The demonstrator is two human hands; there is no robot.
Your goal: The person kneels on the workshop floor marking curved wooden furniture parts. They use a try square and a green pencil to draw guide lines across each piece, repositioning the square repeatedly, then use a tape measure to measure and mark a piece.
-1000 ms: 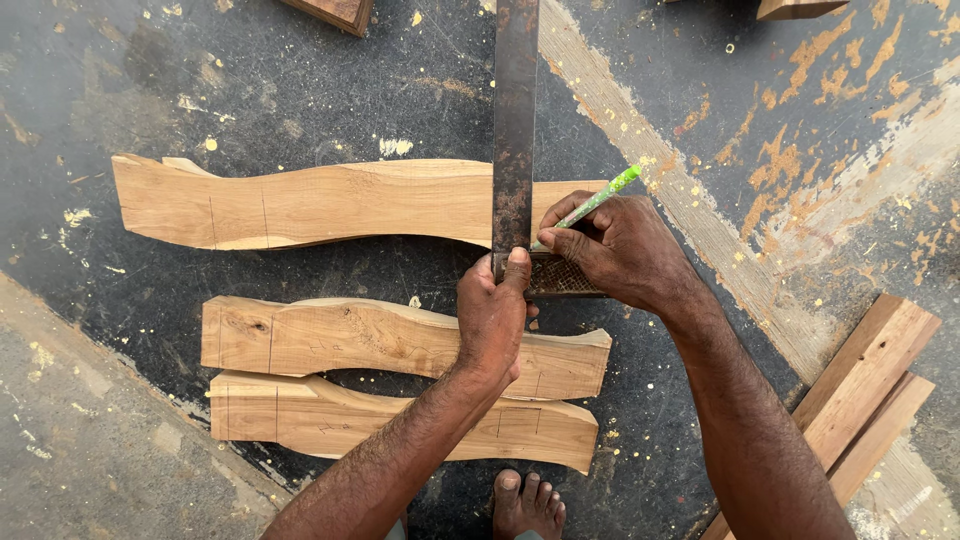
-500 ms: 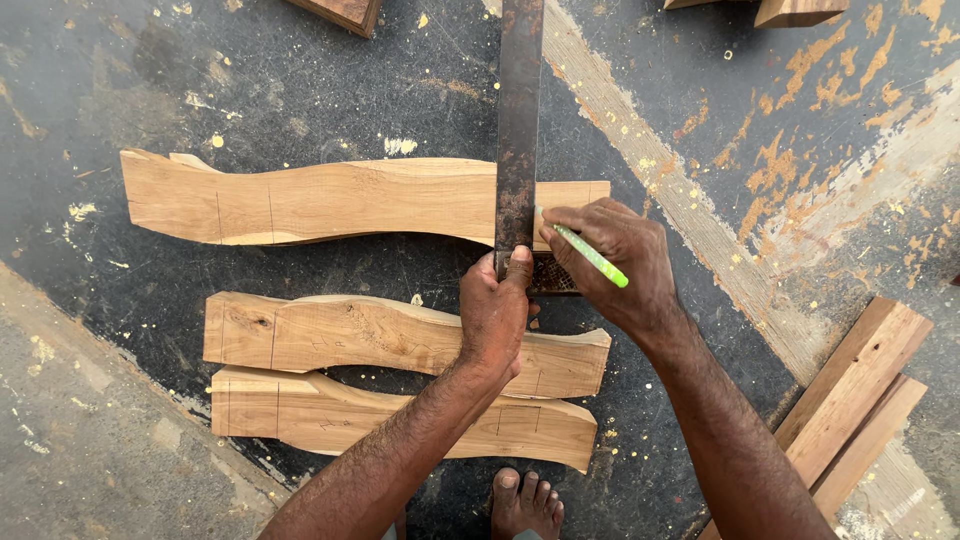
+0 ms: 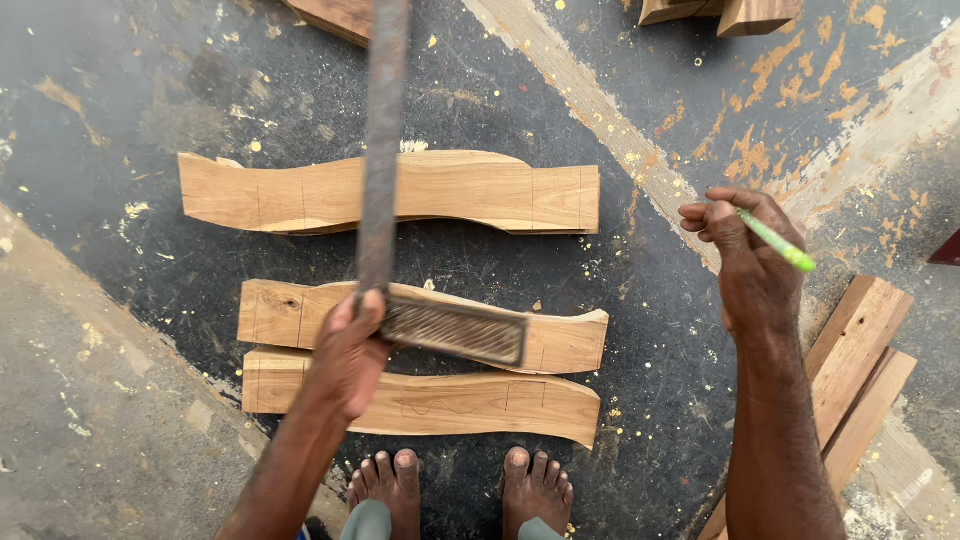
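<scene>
We lift the try square point(image 3: 400, 250) off the far wooden piece point(image 3: 400, 192), left hand point(image 3: 345, 355) gripping it; right hand point(image 3: 745, 255) pinches the green pencil point(image 3: 778, 242). Far piece carries lines; the near pieces point(image 3: 420, 370) on the floor point(image 3: 120, 120) show some too.

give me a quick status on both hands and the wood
Left hand grips metal square, lifted. Right hand holds green pencil, clear. Three curved wood pieces flat on floor.

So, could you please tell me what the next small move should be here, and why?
Probably set the try square down across the middle curved piece. The left hand holds it lifted just over that piece, the right hand holds the green pencil clear, and the far piece shows lines already.
</scene>
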